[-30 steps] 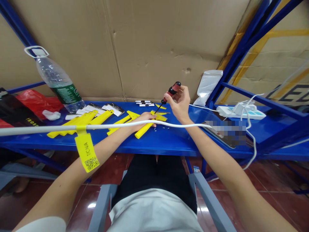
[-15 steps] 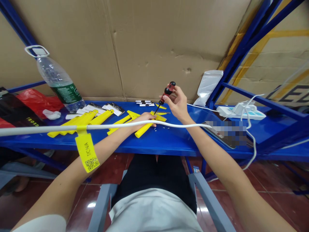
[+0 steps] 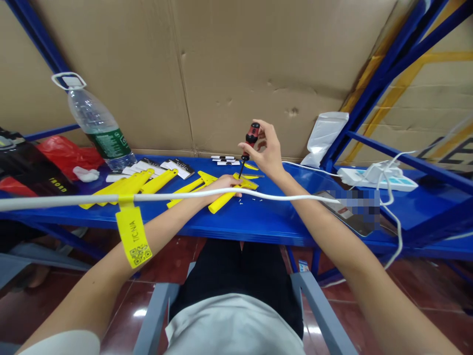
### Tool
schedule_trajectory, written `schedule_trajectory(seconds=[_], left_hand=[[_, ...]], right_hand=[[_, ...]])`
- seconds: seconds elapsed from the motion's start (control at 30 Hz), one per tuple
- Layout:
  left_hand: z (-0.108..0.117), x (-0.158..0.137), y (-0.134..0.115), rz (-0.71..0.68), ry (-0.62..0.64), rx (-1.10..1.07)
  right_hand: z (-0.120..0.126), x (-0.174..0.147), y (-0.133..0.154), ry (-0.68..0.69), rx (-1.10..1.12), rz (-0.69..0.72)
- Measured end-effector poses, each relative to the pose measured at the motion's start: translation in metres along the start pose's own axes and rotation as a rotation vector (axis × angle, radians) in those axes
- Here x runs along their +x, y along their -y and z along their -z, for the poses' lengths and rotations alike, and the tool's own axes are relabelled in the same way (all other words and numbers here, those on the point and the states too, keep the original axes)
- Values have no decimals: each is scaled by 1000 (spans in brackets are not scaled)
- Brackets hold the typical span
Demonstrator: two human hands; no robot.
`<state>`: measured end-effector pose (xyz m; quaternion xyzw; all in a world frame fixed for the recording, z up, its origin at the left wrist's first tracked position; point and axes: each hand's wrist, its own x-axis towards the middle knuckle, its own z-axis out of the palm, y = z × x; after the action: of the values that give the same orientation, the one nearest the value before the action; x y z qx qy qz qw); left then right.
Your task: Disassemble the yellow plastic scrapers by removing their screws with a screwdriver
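My right hand (image 3: 270,152) holds a red and black screwdriver (image 3: 253,134) by its handle, between thumb and fingers. The screwdriver stands nearly upright, its tip down at the head of a yellow plastic scraper (image 3: 223,201). My left hand (image 3: 226,184) is closed on that scraper and presses it to the blue bench; some of its fingers are hidden. A few tiny screws (image 3: 253,199) lie just right of the scraper's handle. Left of my left hand are more yellow scraper pieces (image 3: 185,191). A yellow strip (image 3: 251,167) lies behind the screwdriver.
On the blue bench (image 3: 273,222) several yellow handles (image 3: 135,185) lie beside printed cards (image 3: 179,168). A large bottle (image 3: 101,125), red bag (image 3: 70,154) and black bag (image 3: 33,165) are left. A white cable (image 3: 177,195) crosses in front; a power strip (image 3: 377,178) and a tablet-like device (image 3: 345,212) are right.
The view has shifted slightly. My right hand has turned about the screwdriver handle, and the screwdriver leans less to the right. My left hand stays on the scraper.
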<state>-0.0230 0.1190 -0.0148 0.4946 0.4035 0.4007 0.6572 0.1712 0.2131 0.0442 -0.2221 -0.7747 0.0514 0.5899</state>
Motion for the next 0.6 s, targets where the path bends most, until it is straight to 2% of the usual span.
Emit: schedule_trajectory(seconds=[0.17, 0.3, 0.4, 0.6], left_hand=[[3, 4, 2, 1, 19, -31], [7, 10, 3, 25, 34, -50], [8, 11, 3, 81, 39, -70], [-1, 3, -5, 139, -65, -30]], right_hand=[[-2, -18, 8, -49, 165, -24], [2, -25, 22, 16, 252, -53], [5, -26, 30, 76, 262, -65], [6, -27, 28, 20, 184, -36]])
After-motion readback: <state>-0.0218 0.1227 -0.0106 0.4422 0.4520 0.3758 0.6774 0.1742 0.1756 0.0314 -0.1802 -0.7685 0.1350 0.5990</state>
